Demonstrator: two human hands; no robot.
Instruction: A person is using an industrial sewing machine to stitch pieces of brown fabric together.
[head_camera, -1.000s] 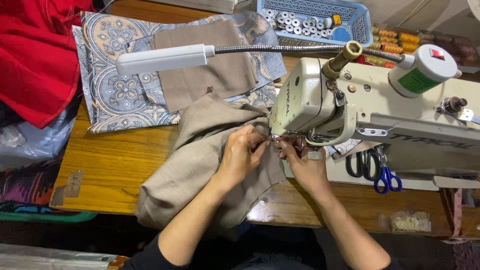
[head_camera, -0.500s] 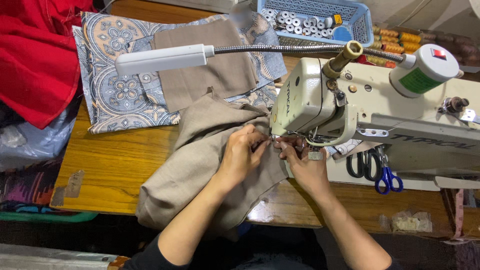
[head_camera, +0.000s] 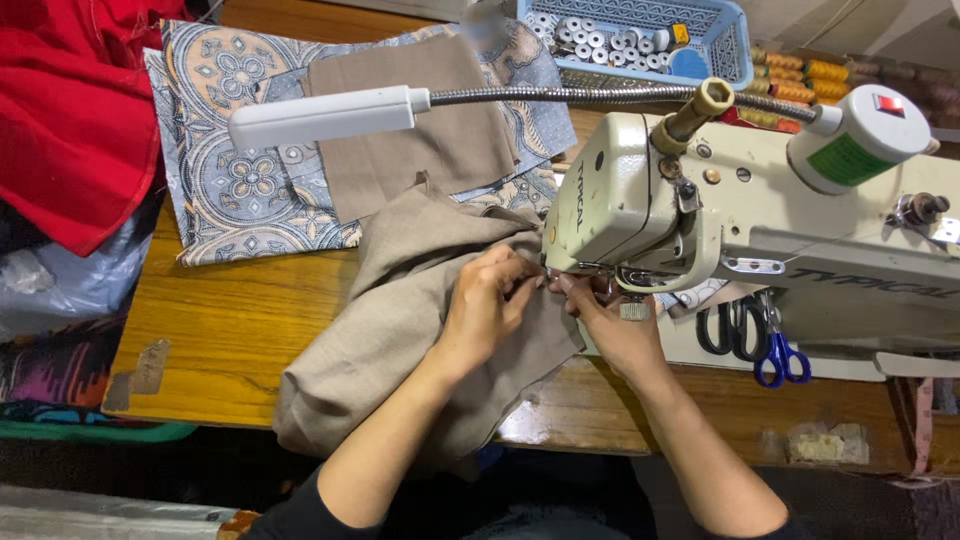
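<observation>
A beige-brown cloth (head_camera: 400, 310) lies bunched on the wooden table (head_camera: 230, 330) and runs under the head of a cream sewing machine (head_camera: 700, 220). My left hand (head_camera: 485, 305) pinches the cloth's edge just left of the needle area. My right hand (head_camera: 610, 325) grips the same cloth right below the machine head, fingertips almost touching the left hand's. The needle itself is hidden behind the fingers and the machine head.
A white lamp (head_camera: 320, 115) on a flexible metal neck hangs over patterned blue-grey fabric (head_camera: 230, 170) and a flat brown piece (head_camera: 420, 130). Red cloth (head_camera: 70, 110) lies at the left. A blue basket of bobbins (head_camera: 640, 35), thread spools (head_camera: 800, 70) and blue-handled scissors (head_camera: 775, 350) sit near the machine.
Both hands stay at the needle area holding the cloth; only slight finger shifts show.
</observation>
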